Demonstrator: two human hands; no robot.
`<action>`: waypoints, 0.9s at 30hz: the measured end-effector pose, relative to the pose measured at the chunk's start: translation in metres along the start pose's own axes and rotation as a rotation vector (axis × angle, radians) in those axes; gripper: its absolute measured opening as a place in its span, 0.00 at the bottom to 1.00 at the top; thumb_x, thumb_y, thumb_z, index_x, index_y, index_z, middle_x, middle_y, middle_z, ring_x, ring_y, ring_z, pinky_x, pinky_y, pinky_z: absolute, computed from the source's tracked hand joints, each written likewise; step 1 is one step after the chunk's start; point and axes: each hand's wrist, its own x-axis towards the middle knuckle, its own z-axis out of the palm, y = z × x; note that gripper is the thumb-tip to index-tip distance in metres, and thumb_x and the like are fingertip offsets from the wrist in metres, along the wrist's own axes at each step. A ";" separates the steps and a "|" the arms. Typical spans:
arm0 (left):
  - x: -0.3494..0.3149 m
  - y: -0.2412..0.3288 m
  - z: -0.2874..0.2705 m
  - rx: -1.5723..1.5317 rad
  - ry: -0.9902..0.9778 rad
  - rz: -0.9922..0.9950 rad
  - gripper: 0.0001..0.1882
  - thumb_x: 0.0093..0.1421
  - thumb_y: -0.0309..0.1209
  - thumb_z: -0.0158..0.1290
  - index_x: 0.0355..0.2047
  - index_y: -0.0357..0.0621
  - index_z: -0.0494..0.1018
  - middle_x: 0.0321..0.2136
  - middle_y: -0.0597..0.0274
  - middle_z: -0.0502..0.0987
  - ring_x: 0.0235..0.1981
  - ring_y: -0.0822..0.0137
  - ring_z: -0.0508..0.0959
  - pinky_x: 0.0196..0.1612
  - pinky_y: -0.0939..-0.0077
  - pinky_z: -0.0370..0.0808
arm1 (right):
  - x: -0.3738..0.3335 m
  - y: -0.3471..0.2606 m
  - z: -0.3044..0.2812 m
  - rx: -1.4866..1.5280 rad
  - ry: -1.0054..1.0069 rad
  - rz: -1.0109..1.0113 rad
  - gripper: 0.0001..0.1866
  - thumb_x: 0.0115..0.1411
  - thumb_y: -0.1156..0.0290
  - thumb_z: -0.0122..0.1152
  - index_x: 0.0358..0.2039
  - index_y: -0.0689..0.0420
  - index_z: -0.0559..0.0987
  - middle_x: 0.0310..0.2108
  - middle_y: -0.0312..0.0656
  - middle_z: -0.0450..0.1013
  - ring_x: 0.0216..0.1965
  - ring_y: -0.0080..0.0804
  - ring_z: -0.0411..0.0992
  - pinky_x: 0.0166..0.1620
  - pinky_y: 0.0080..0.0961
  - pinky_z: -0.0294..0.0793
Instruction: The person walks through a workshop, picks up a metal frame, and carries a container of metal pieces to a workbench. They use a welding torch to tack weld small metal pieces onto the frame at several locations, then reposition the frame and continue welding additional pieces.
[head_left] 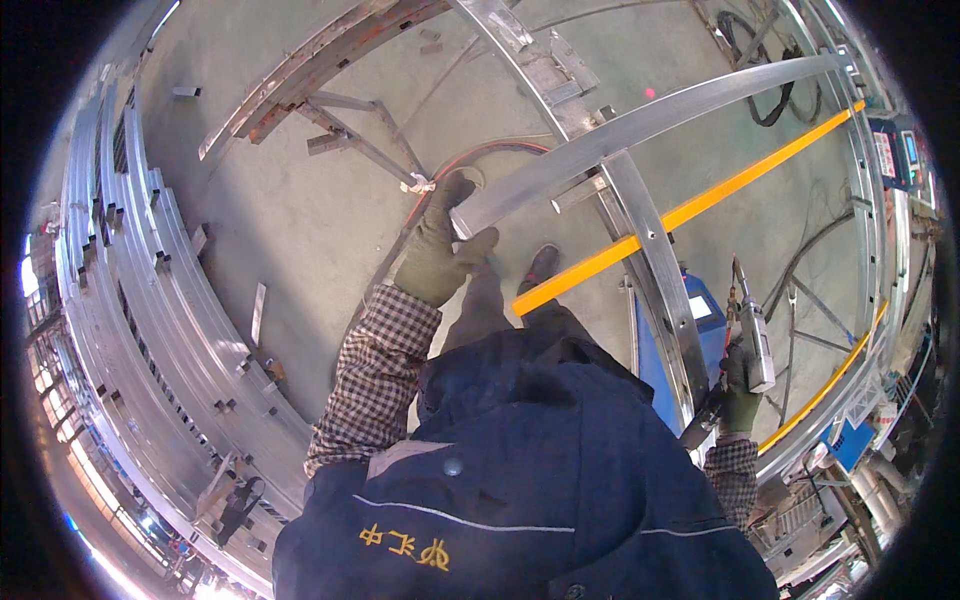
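Note:
My left hand (437,250), in a green work glove, is closed round the near end of a long silver rectangular metal tube (640,135). Its thumb lies on one side of the tube end and the fingers on the other. The tube runs away to the upper right, lying across a metal frame (648,230). At the lower right my right hand (741,390), also gloved, grips a handheld welding gun (757,345) with a thin pointed nozzle aimed away from me. Part of that hand is hidden behind the gun body.
A yellow bar (690,208) crosses the frame to the right of my legs. Long silver profiles (150,290) are stacked on the left. Rusty beams (310,75) stand on legs ahead. Cables (400,240) trail over the floor, and a blue machine (655,345) stands beneath the frame.

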 end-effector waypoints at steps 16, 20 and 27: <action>0.001 0.007 0.037 -0.652 0.199 -0.385 0.32 0.70 0.54 0.60 0.64 0.45 0.69 0.44 0.63 0.74 0.36 0.72 0.76 0.30 0.79 0.70 | 0.006 0.007 -0.009 -0.123 -0.005 0.111 0.18 0.74 0.58 0.64 0.55 0.57 0.81 0.44 0.35 0.79 0.42 0.25 0.76 0.42 0.26 0.74; 0.003 0.016 0.032 -0.669 0.237 -0.746 0.31 0.72 0.59 0.54 0.60 0.47 0.74 0.41 0.63 0.78 0.34 0.73 0.77 0.33 0.79 0.73 | 0.003 -0.005 -0.001 -0.191 0.019 0.112 0.15 0.72 0.61 0.66 0.53 0.55 0.82 0.43 0.32 0.80 0.40 0.21 0.75 0.40 0.21 0.71; -0.016 0.014 0.015 -1.217 0.059 -0.683 0.39 0.71 0.72 0.42 0.57 0.50 0.76 0.33 0.61 0.82 0.24 0.71 0.75 0.29 0.76 0.74 | 0.003 -0.010 0.001 0.100 0.046 0.119 0.14 0.70 0.63 0.70 0.51 0.56 0.83 0.40 0.33 0.82 0.38 0.20 0.77 0.39 0.19 0.74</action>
